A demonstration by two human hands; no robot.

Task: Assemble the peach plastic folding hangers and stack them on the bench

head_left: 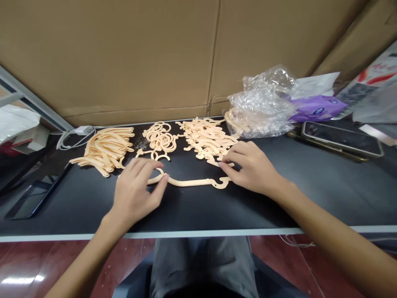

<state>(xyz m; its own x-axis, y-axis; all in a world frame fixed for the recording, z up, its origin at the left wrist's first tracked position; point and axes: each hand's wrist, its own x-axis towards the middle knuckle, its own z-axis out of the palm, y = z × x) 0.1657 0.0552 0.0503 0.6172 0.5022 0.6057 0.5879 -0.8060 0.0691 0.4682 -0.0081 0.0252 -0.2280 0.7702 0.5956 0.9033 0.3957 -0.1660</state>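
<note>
My left hand (136, 188) rests over the near left part of the table, thumb and forefinger apart. Its thumb tip touches or lies just over a long curved cream strip (189, 183), and a C-shaped cream ring (159, 170) lies beside the fingers. A cream hook-shaped piece (220, 183) meets the strip's right end. At the near edge of a heap of cream hook-shaped pieces (206, 138), my right hand (252, 167) pinches one small piece (214, 162) between thumb and fingers. Its far end is hidden in the heap.
Left of the heap lie cream rings (159, 136) and a pile of long cream strips (107, 149). A clear plastic bag (263, 107), a purple packet (318, 107) and a phone (343, 138) are at right. A dark glossy device (39, 194) and white charger (83, 130) are at left. Cardboard (139, 58) stands behind.
</note>
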